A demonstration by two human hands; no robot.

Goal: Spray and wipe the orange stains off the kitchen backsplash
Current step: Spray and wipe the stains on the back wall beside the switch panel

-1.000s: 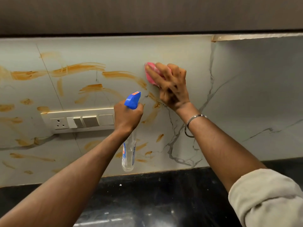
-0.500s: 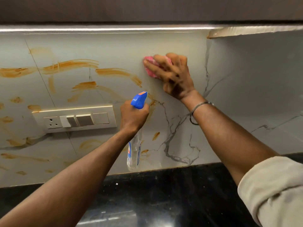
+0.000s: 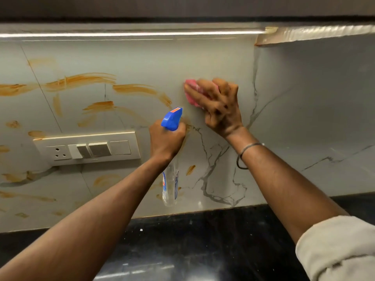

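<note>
Against the backsplash (image 3: 203, 57), the right hand (image 3: 220, 106) presses a pink cloth (image 3: 191, 92) flat beside the orange stains (image 3: 134, 89). Lower down, the left hand (image 3: 166, 138) grips the spray bottle (image 3: 171, 187) above the worktop (image 3: 203, 240).

Two bare forearms in view; left hand (image 3: 165, 140) and right hand (image 3: 219, 106) bare too. Thin grey metal bangle (image 3: 251, 145) sits loose on the right wrist. Cream fabric sleeve (image 3: 334, 248), rolled in thick folds, near the right elbow.
</note>
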